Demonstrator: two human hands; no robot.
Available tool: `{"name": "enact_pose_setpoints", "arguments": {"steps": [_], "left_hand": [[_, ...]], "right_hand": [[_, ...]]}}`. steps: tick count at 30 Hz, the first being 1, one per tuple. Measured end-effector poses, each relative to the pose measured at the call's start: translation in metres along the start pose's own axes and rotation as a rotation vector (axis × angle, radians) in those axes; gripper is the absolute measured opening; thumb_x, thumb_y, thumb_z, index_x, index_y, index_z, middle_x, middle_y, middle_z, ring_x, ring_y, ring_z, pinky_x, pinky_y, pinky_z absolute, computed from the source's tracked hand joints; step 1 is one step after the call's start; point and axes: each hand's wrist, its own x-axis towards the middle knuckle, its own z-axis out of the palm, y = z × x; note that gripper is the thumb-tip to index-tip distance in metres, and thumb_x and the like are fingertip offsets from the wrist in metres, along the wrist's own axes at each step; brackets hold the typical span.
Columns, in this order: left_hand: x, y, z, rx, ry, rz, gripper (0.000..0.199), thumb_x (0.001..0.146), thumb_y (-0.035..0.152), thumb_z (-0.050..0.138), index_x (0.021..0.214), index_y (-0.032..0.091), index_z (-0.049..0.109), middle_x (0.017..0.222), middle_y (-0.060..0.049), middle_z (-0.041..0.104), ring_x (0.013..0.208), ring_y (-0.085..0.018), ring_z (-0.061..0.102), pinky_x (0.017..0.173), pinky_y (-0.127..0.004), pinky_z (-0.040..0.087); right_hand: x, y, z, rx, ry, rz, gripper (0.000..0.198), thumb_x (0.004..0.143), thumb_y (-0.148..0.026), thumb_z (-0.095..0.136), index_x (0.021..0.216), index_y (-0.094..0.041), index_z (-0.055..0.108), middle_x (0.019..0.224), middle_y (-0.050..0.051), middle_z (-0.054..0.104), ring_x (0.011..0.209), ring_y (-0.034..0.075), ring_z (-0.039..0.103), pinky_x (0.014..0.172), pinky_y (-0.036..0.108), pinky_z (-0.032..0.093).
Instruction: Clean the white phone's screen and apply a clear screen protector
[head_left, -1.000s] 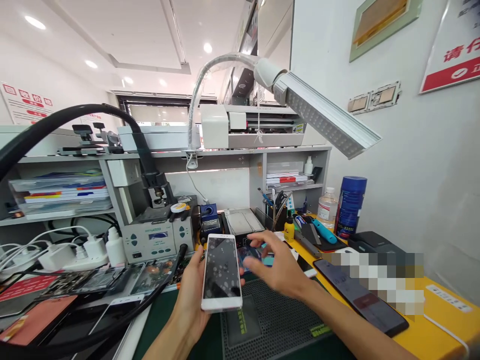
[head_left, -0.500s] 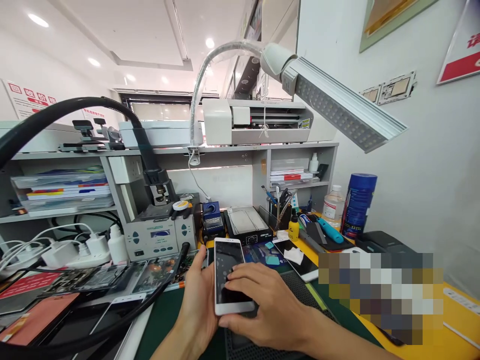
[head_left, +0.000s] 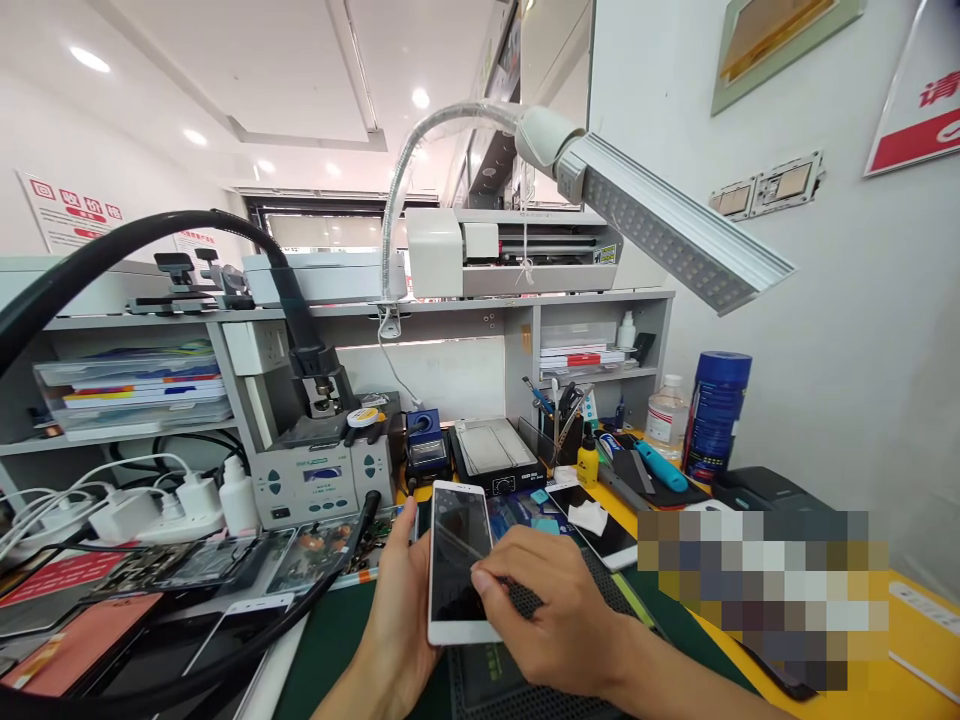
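Observation:
A white-framed smartphone with a dark screen is held upright and tilted back at the middle of the view. My left hand grips it from the left and behind, thumb pointing up along its side. My right hand is closed in a pinch at the phone's lower right edge, thumb and forefinger together over the screen. Whatever sits between those fingertips is too small to make out. A faint pale diagonal streak crosses the screen beside them. Beneath both hands lies a black perforated mat on the green work surface.
Right of the hands, another white phone lies with a crumpled white tissue on it. Behind stand a yellow bottle, a flat heating plate and a grey rework station. A black hose arcs along the left; a lamp hangs above.
My right hand's fingers, spread across the screen before, have drawn together into a pinch at its right edge. Spots seen on the screen earlier no longer show. My left hand keeps its hold.

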Motion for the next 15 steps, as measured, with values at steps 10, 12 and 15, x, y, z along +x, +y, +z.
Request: {"name": "enact_pose_setpoints", "arguments": {"steps": [10, 12, 15], "left_hand": [[0.005, -0.009, -0.004, 0.061, 0.018, -0.052, 0.053, 0.092, 0.064, 0.044, 0.096, 0.015, 0.063, 0.066, -0.007, 0.065, 0.068, -0.028, 0.07, 0.069, -0.04, 0.056], [0.008, -0.01, -0.006, 0.076, 0.029, -0.089, 0.057, 0.091, 0.068, 0.04, 0.088, 0.015, 0.061, 0.063, -0.007, 0.063, 0.067, -0.03, 0.069, 0.068, -0.043, 0.056], [0.009, -0.012, -0.009, 0.126, -0.008, -0.149, 0.059, 0.09, 0.069, 0.041, 0.084, 0.015, 0.062, 0.07, -0.012, 0.067, 0.071, -0.032, 0.069, 0.07, -0.045, 0.056]], "right_hand": [[0.012, 0.017, -0.027, -0.019, 0.252, 0.176, 0.02, 0.089, -0.021, 0.058, 0.069, -0.02, 0.059, 0.061, 0.0, 0.054, 0.056, 0.014, 0.048, 0.054, 0.028, 0.04], [0.013, 0.024, -0.033, -0.012, 0.323, 0.222, 0.021, 0.089, -0.025, 0.061, 0.068, -0.02, 0.06, 0.063, 0.0, 0.056, 0.057, 0.014, 0.05, 0.054, 0.027, 0.04], [0.016, 0.034, -0.044, 0.017, 0.456, 0.379, 0.024, 0.087, -0.032, 0.064, 0.068, -0.019, 0.063, 0.06, -0.001, 0.056, 0.054, 0.013, 0.05, 0.052, 0.026, 0.04]]}}
